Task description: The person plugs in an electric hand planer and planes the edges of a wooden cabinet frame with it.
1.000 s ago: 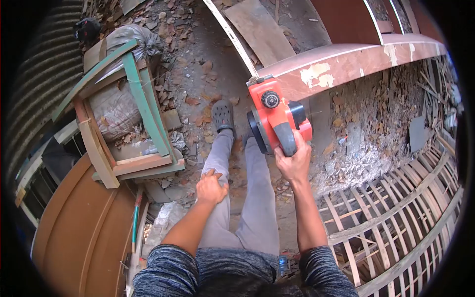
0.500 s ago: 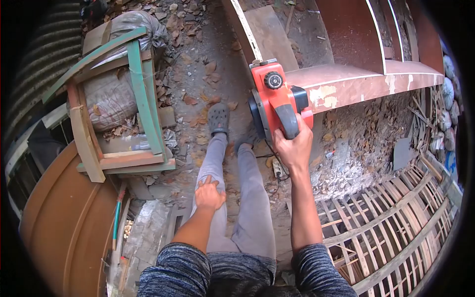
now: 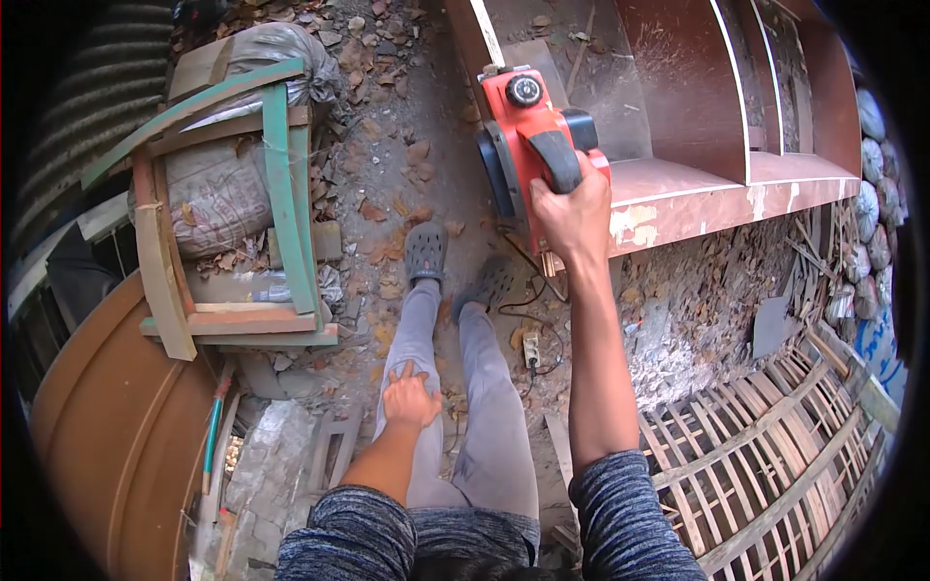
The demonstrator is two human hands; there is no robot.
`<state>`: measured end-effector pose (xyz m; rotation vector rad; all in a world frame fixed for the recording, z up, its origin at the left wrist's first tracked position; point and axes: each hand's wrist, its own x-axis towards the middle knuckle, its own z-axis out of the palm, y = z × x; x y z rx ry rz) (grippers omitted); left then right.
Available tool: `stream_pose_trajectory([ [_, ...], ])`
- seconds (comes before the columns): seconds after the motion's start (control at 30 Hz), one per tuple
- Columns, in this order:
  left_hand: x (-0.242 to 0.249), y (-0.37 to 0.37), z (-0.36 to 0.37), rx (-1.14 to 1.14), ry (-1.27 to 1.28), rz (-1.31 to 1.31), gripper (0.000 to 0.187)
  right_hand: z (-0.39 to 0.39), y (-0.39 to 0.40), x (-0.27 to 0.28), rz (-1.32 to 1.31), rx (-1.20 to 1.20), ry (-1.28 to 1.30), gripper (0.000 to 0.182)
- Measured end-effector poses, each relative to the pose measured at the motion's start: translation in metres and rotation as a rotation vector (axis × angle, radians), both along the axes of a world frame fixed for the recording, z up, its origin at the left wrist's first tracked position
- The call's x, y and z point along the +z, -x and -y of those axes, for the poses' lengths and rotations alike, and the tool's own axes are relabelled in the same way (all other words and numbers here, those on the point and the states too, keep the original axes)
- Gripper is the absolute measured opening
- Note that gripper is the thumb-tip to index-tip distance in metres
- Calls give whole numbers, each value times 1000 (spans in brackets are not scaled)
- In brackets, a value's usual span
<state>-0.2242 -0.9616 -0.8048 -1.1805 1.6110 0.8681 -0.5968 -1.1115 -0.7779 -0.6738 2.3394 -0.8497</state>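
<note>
A red electric planer (image 3: 528, 121) with a black dial and black handle sits on the left side edge of a brown wooden cabinet (image 3: 678, 208). My right hand (image 3: 573, 208) is wrapped round the planer's rear handle, arm stretched forward. The pale top of that edge board (image 3: 487, 34) shows beyond the planer's front. My left hand (image 3: 409, 397) lies on my left knee over grey trousers, fingers spread, holding nothing. The planer's underside is hidden.
A power cord runs down to a white socket block (image 3: 531, 351) on the ground near my right shoe. Left stands a green and brown wooden frame (image 3: 281, 194) around sacks. A slatted bamboo rack (image 3: 765, 445) lies at lower right. Filled bags (image 3: 869, 160) line the far right.
My right hand has pushed the planer forward, away from me, along the cabinet's edge. The view has shifted slightly. My left hand stays on the knee.
</note>
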Motion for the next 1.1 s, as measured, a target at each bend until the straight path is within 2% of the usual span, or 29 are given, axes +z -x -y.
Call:
stream_pose_trajectory([
  [0.17, 2, 6, 10, 37, -14, 2, 53, 58, 24, -10, 1, 14, -12, 31],
  [0.33, 3, 8, 14, 54, -12, 1, 53, 117, 45, -17, -37, 39, 92, 33],
  [0.37, 2, 6, 14, 56, 0, 1, 53, 131, 52, -27, -123, 82, 50, 41],
  [0.47, 1, -3, 11, 53, -15, 16, 54, 176, 63, -13, -20, 13, -199, 42],
  [0.57, -2, -2, 17, 41, -24, 25, 54, 163, 60, 23, -132, 149, 164, 31],
  [0.63, 1, -6, 15, 36, -28, 34, 54, 124, 54, 49, -49, 137, 270, 31],
  [0.67, 1, -8, 13, 28, -26, 27, 54, 94, 57, 54, -98, 177, 144, 41],
  [0.7, -1, -8, 14, 22, -17, 13, 54, 68, 53, 69, -49, 189, 155, 41],
  [0.73, 0, -5, 18, 16, -30, 14, 54, 39, 49, 75, -14, 186, 239, 33],
  [0.8, 3, 2, 24, 10, -48, 14, 54, -24, 28, 104, 117, 49, 132, 39],
  [0.87, 3, 6, 26, -5, -46, 12, 55, -82, 9, 130, 412, -93, -17, 38],
  [0.9, 3, 7, 26, -16, -46, 13, 55, -108, -2, 137, 449, -133, -2, 38],
  [1.0, 1, 5, 19, -47, -12, -27, 53, -181, -35, 141, 478, -175, -32, 38],
  [1.1, 1, 7, 19, -99, 0, -28, 51, -255, -63, 121, 410, -189, -154, 34],
])
